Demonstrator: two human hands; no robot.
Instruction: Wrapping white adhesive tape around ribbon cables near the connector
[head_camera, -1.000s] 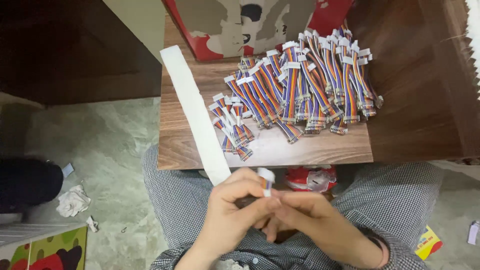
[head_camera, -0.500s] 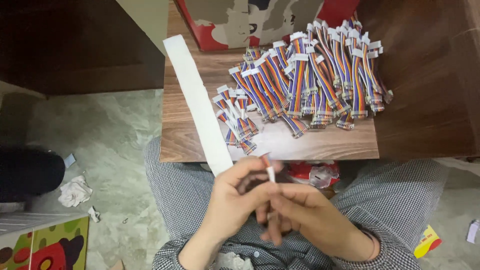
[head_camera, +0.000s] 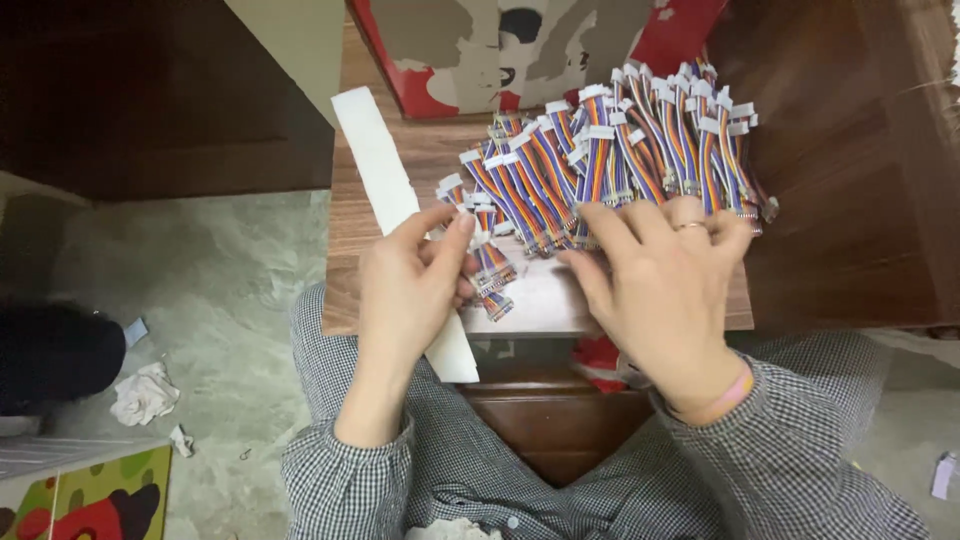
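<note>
A heap of short rainbow ribbon cables (head_camera: 610, 160) with white connectors lies on a small wooden table (head_camera: 390, 160). My right hand (head_camera: 665, 290) rests flat on the near side of the heap, fingers spread; a ring shows on one finger. My left hand (head_camera: 410, 285) is at the left end of the heap, its fingers curled around a cable (head_camera: 490, 270) there and touching a long white paper strip (head_camera: 385, 190) that runs diagonally across the table and hangs over its front edge.
A red and beige box (head_camera: 520, 50) stands at the table's back. Dark wooden furniture (head_camera: 860, 150) is to the right. On the grey floor at left lie crumpled paper (head_camera: 145, 392), a dark object (head_camera: 55, 350) and a colourful mat (head_camera: 90, 500).
Both hands have moved up from my lap to the table. The right hand has spread onto the cable heap and the left has come to the cables beside the paper strip.
</note>
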